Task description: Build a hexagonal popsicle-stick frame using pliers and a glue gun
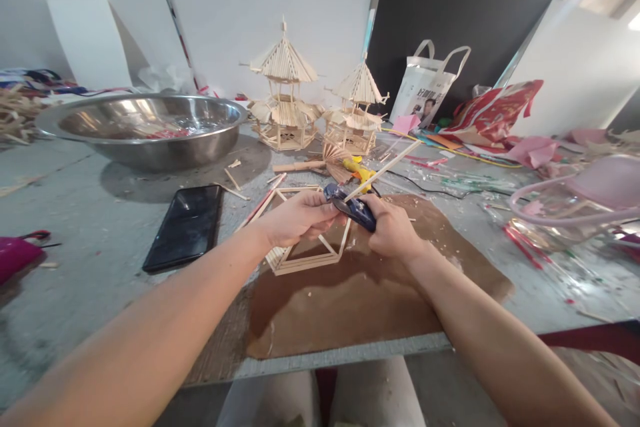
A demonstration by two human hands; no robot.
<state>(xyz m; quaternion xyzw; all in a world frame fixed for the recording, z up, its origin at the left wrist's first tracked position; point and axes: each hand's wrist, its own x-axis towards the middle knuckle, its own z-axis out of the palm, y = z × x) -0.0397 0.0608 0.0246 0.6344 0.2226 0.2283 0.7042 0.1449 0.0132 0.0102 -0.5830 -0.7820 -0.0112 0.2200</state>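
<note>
My right hand [393,223] is closed around a small dark blue clipper-like cutting tool [361,212]. A thin wooden stick [390,167] slants up to the right from the tool's jaws. My left hand [303,217] is closed, thumb and fingers pinched at the stick's lower end beside the tool; the exact contact is partly hidden. Below my hands lies a flat many-sided frame of wooden sticks [307,261], partly covered by my left hand. It rests on a brown sheet [345,313]. Just beyond my hands is a yellow glue gun [364,175].
Two stick-built pagodas [285,110] [356,113] stand at the back. A metal basin [200,140] and black phone [185,227] are left. Right are a pink-handled container [575,197], a red bag [495,113] and glue sticks. A white bag [423,90] stands behind.
</note>
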